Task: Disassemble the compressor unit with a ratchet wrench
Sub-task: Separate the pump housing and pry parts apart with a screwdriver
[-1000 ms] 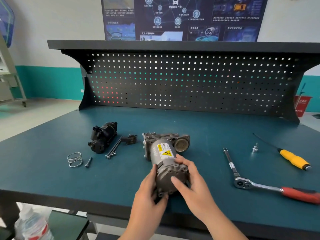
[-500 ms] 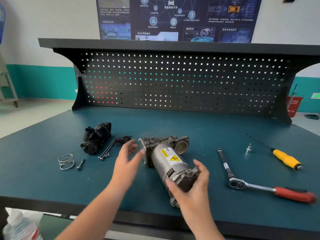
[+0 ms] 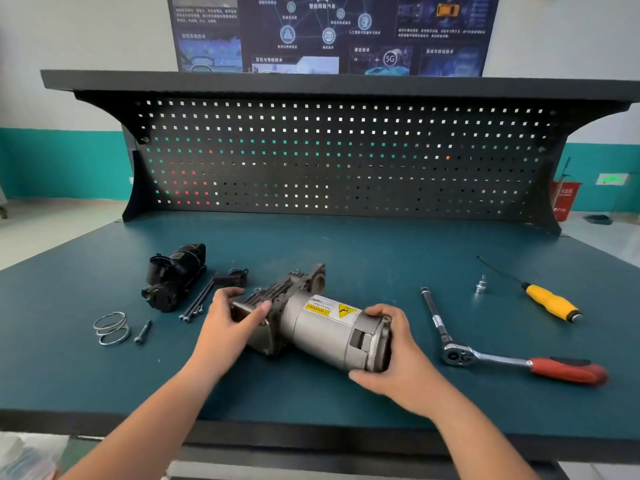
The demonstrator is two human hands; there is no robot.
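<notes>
Fingers point(image 3: 227, 292) of left hand point(image 3: 228, 323) and right hand point(image 3: 398, 362) grasp compressor unit point(image 3: 325, 330) on teal bench point(image 3: 346, 244) before pegboard point(image 3: 346, 157).

The left hand point(image 3: 230, 327) and right hand point(image 3: 401, 358) are both bare, with plain skin over fingers, knuckles and wrists. The left forearm point(image 3: 162, 407) and right forearm point(image 3: 481, 438) are slim and bare too, as far down as I can see.

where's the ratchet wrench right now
In the head view the ratchet wrench lies on the bench at the right, just beyond the right hand gripping the compressor unit, with the yellow-handled screwdriver farther back.
</notes>
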